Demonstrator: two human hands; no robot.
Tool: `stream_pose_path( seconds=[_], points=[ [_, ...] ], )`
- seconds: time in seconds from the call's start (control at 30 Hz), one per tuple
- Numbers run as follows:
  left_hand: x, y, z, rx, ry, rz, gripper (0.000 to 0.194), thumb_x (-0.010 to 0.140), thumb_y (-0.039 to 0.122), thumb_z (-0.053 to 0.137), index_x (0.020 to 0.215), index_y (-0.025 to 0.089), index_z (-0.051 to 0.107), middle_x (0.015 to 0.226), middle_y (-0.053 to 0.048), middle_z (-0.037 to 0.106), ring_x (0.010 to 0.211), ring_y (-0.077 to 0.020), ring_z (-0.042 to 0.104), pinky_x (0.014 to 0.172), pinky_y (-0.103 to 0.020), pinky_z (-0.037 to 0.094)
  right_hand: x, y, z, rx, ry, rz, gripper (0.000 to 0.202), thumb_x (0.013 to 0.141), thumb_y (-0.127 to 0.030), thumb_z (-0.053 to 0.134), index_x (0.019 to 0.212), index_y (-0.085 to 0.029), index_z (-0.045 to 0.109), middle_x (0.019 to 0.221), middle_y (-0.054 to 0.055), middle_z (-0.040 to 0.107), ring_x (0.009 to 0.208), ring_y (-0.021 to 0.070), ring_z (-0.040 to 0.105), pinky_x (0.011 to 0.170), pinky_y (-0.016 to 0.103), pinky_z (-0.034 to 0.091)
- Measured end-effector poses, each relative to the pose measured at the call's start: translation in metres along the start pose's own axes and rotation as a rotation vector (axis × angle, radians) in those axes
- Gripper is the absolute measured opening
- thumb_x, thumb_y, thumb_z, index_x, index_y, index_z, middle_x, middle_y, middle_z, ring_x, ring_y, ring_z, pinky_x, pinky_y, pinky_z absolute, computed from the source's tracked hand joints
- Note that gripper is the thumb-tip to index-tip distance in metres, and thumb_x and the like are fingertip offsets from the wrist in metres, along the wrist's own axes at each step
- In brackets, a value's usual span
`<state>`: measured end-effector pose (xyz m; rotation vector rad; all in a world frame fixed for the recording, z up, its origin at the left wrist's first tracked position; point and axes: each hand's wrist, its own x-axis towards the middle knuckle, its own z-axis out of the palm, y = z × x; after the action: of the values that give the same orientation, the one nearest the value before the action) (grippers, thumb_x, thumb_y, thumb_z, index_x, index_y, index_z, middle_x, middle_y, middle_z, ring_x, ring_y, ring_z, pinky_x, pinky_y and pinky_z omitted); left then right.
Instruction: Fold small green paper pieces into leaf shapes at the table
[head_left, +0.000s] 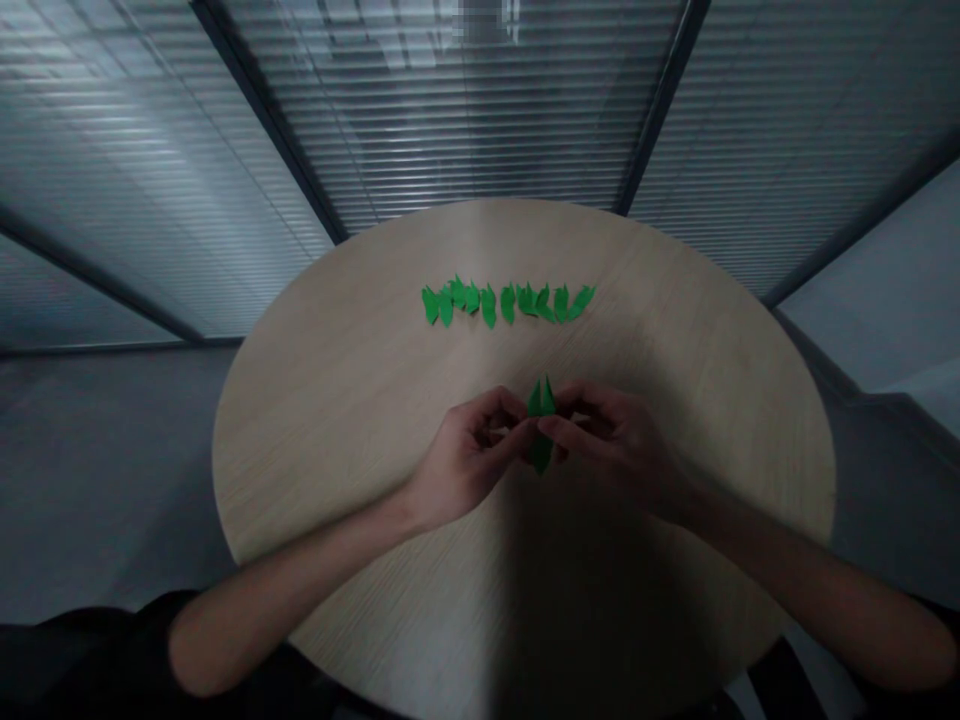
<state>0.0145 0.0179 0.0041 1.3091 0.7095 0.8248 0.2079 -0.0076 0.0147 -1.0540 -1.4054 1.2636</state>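
Between my two hands, over the middle of the table, is a small folded green piece (541, 455), its two pointed tips up and one point down. My left hand (472, 455) pinches its left side with thumb and fingers. From the right, my right hand (619, 440) grips the same piece, thumb across its front. The thumbs nearly meet at its middle. Farther back on the table lies a row of several similar green folded pieces (488, 305), some overlapping.
The round wooden table (315, 400) fills the centre. Behind it stand glass panels with blinds (480, 130) and dark frames. A dark shadow falls on the table's near part. Grey floor (97, 450) shows at the left.
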Motion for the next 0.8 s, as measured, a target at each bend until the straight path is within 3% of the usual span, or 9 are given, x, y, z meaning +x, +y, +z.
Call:
stream_pose_path(
  seconds=[0.13,0.3,0.63,0.8],
  points=[
    [0.0,0.005,-0.002,0.045,-0.054,-0.004,0.032,0.091,0.041,0.079,0.091,0.012,0.064,0.085,-0.007,0.072,0.076,-0.0162,0.071,0.069,-0.027,0.056,0.0,0.001,-0.001,-0.01,0.001,-0.001,0.026,0.089,-0.041,0.079,0.083,-0.018,0.072,0.072,0.001,0.069,0.064,0.0125,0.066,0.059,0.023,0.055],
    [0.0,0.01,-0.001,0.097,0.024,0.096,0.021,0.091,0.03,0.077,0.096,0.014,0.065,0.091,-0.005,0.07,0.08,-0.0147,0.069,0.069,-0.025,0.056,-0.002,0.002,-0.002,-0.027,-0.034,0.008,0.024,0.087,-0.039,0.083,0.085,-0.017,0.073,0.072,0.0,0.069,0.063,0.0121,0.064,0.056,0.021,0.052],
    [0.004,0.015,0.0,0.151,0.085,0.064,0.017,0.088,0.026,0.077,0.085,0.014,0.065,0.074,0.0,0.064,0.06,-0.0091,0.06,0.052,-0.018,0.048,-0.002,0.001,-0.002,-0.069,-0.097,0.045,0.027,0.09,-0.041,0.08,0.085,-0.016,0.073,0.07,-0.001,0.063,0.06,0.0099,0.055,0.052,0.02,0.041],
    [0.004,0.015,0.0,0.19,0.098,0.053,0.018,0.088,0.026,0.076,0.081,0.014,0.063,0.07,0.002,0.061,0.053,-0.0056,0.053,0.046,-0.015,0.041,-0.003,0.003,-0.002,-0.084,-0.13,0.041,0.024,0.095,-0.041,0.073,0.09,-0.017,0.073,0.074,-0.001,0.064,0.064,0.0104,0.057,0.055,0.021,0.043]
  ],
)
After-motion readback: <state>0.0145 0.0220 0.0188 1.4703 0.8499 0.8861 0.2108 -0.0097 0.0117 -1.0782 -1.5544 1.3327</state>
